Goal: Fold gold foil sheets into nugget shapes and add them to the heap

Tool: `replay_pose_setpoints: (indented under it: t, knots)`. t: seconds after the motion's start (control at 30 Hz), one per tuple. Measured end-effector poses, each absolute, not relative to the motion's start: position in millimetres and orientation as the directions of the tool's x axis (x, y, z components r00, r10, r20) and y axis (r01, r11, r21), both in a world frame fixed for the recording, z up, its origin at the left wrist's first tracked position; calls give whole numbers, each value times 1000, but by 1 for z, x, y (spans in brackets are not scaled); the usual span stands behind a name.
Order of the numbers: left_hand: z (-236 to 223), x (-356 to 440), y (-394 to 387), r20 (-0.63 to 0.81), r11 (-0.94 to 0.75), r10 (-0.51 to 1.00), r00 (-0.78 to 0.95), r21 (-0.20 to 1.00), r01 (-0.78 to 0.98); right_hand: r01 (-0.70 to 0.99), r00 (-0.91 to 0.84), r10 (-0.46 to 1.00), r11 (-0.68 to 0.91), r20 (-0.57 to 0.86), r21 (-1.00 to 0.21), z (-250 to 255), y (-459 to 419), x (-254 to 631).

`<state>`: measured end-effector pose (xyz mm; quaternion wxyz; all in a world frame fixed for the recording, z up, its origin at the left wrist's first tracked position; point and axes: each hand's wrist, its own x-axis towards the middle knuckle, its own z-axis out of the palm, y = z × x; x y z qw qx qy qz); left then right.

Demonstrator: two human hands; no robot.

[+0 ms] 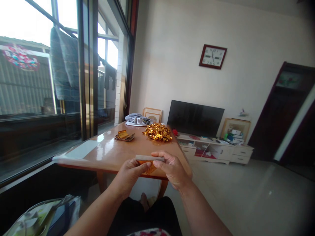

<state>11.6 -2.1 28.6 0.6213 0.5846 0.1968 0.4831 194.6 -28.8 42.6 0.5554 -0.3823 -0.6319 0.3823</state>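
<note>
Between both hands is a sheet of gold foil paper [150, 167], partly folded, its pale grey backing showing along the top edge. My left hand [131, 172] pinches its left side with the thumb on the gold face. At the other end, my right hand [171, 167] grips the sheet near the folded top edge, fingers behind and thumb in front. Beyond the hands, a heap of folded gold foil pieces [158, 132] lies on the wooden table [115, 150]. To its left rests a small stack of gold foil paper sheets [125, 135].
Folded clothes [137, 119] and picture frames [152, 114] are at the table's far end. A white sheet [81, 149] lies at the left edge, by the window. A television [195, 118] stands on a low white cabinet [223, 152] behind. A bag [49, 216] sits at lower left.
</note>
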Motion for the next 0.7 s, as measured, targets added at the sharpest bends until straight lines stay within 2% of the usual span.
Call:
replay_pose_setpoints:
  t: [0.07,0.23,0.37,0.7]
  knots:
    - [29,11,-2,324,-166,831,452,920,-355,40,-95,914,400,395,-915,43,-28,196]
    - [28,11,-3,309,-172,859,407,925,-340,85,-133,852,519,507,-850,46,-29,200]
    - [28,12,-2,270,-138,874,404,935,-325,94,-171,828,553,534,-828,45,-31,202]
    - [22,11,3,255,-123,873,415,940,-319,258,-296,841,527,453,-810,50,-35,211]
